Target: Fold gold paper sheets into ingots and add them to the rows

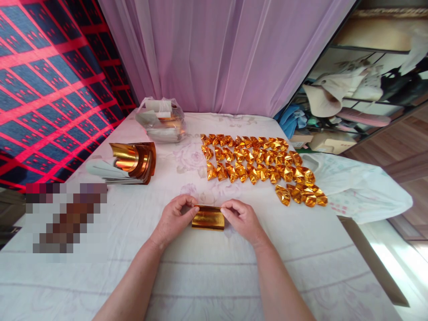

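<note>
Presently, left hand [174,219] and right hand [243,219] pinch the ends of a gold foil sheet [207,218] between them, folded gold ingots [261,166] lying beyond-right, unfolded foil stack [133,162] remaining beyond-left on the worktop [207,276].

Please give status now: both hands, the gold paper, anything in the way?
Left hand and right hand each pinch one end of gold sheet. Sheet folded, low over cloth. Folded pieces lie behind, apart.

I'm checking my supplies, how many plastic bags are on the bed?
2: a clear plastic bag of sheets at the far edge by the curtain, and a white plastic bag lying flat at the right edge. Others may be hidden.
</note>
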The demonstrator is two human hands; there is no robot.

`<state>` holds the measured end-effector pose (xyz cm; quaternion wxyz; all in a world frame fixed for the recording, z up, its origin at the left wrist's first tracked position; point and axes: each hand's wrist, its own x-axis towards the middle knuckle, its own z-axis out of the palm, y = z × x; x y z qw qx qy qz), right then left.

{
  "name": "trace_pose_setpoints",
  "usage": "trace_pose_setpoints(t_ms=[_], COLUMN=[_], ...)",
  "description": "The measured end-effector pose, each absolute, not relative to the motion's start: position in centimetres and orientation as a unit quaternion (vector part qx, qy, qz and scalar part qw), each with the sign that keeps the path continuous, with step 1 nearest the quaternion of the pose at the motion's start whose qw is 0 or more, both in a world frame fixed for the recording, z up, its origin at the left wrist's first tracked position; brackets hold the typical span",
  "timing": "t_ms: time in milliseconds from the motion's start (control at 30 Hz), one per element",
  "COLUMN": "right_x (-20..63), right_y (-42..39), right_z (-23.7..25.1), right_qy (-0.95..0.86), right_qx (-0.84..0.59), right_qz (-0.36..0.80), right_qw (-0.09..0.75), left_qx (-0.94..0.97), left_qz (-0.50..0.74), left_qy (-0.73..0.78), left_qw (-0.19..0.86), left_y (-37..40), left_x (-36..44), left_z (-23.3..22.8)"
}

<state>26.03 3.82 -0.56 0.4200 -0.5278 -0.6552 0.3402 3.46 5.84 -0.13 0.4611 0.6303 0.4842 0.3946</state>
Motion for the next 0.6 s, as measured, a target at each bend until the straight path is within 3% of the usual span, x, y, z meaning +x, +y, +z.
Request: trace_pose_setpoints(t_ms=[600], right_x=[26.02], right_y=[3.86], right_z=[-0.83], right_qy=[-0.661], right_qx=[-0.531], right_qz=[0.328], right_qw=[0.417], left_qx=[0.66], left_qz=[0.388], left_qy=[0.489], left_qw=[0.419], left_y=[5.87], left_x=[3.51], left_z=[-0.21])
